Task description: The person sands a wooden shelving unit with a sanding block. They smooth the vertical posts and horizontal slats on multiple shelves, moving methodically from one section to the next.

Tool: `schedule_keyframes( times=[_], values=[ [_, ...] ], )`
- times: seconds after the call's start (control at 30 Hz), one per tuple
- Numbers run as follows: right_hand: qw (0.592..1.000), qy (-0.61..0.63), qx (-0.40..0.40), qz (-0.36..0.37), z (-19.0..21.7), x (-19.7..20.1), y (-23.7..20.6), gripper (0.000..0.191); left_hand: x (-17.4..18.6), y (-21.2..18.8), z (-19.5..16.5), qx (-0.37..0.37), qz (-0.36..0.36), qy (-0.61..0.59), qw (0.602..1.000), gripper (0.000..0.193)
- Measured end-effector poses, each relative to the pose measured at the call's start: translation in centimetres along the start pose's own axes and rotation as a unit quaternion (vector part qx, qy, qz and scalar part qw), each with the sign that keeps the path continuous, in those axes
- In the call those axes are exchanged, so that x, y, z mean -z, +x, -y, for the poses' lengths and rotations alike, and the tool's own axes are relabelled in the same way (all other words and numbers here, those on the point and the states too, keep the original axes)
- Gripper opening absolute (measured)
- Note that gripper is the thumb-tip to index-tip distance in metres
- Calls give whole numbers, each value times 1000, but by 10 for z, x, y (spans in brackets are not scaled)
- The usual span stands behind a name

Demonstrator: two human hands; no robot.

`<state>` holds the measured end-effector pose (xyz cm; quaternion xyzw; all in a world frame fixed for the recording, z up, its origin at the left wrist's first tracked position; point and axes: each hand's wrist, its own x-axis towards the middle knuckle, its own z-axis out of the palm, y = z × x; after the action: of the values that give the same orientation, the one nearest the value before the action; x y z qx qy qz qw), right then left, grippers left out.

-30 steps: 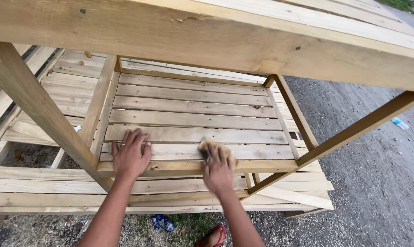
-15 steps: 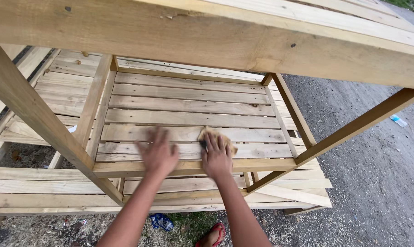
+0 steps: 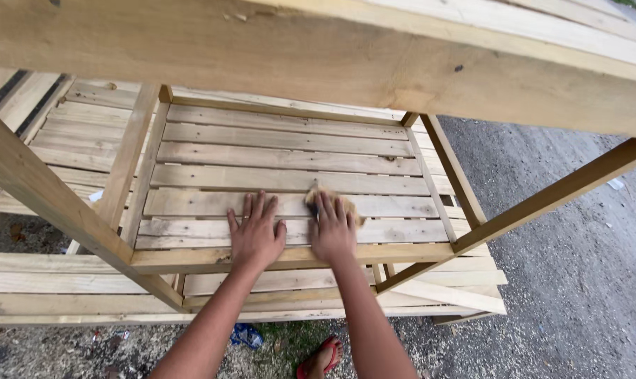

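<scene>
Hands [image 3: 293,235] side-by-side on shelf [image 3: 276,158], sandpaper [image 3: 332,203] under R.

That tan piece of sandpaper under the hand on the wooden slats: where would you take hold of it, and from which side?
The sandpaper lies flat on the slatted shelf, mostly covered by the right hand. Only its far and right edges show. It is thin and flat, so it likely grips best from above: press the fingers down on it, or pinch the exposed right edge. The left hand rests flat on the slats beside it.
</scene>
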<state>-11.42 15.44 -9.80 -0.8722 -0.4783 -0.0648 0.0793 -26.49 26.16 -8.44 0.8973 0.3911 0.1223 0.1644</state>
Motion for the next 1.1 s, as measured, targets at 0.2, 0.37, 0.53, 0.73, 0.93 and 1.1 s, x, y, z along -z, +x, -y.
schedule_keyframes(
  times=[0.2, 0.37, 0.53, 0.73, 0.93, 1.1],
  values=[
    [998, -13, 1, 53, 28, 9, 2, 67, -18, 1, 11, -7, -65, -35, 997, 55],
    [988, 42, 116, 90, 81, -16, -28, 65, -31, 6, 31, -33, -219, -293, 930, 37],
    [995, 94, 2, 28, -16, -6, -26, 69, -4, -5, 107, -22, -255, -137, 957, 34],
    [999, 25, -20, 11, 5, 9, -22, 54, 5, -9, 141, 79, -190, -26, 978, 54],
    [963, -3, 179, 204, 159, -6, -47, 63, 6, 0, 139, 119, -73, -126, 982, 50],
    [992, 11, 94, 79, 56, 19, -57, 57, 18, -2, 151, 58, -43, -250, 965, 51]
  ],
)
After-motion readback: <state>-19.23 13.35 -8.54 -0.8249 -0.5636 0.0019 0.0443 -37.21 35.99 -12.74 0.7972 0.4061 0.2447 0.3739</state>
